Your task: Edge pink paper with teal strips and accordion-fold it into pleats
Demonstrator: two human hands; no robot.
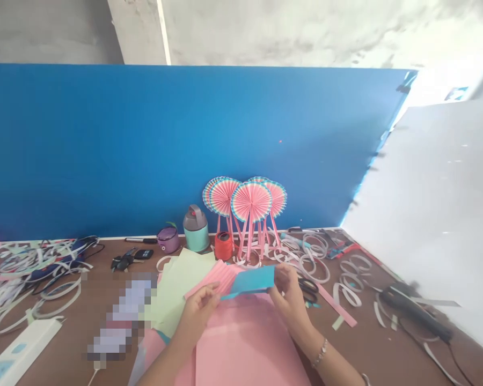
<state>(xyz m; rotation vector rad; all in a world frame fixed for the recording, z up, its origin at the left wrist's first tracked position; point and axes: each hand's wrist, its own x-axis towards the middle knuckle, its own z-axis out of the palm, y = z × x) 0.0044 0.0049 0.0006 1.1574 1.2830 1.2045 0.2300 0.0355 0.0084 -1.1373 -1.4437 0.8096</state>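
Note:
A blue sheet of paper (254,277) with a narrow folded strip along its near edge is held above the pink paper stack (249,343). My right hand (288,292) pinches its right end between thumb and fingers. My left hand (201,308) is closed at the left end of the folded strip, fingertips touching it. Just beyond my left hand lies a pleated pink paper (215,277). Pale green sheets (181,273) are spread to the left of it. Black-handled scissors (308,287) lie right of my right hand, partly hidden by it.
Pink-and-blue round paper fans (251,202) stand against the blue partition (145,139). Nearby are a teal flask (196,236), a purple pot (168,239) and a red container (224,246). A black glue gun (416,311) lies right; a power strip (22,351) left, with paper strips around.

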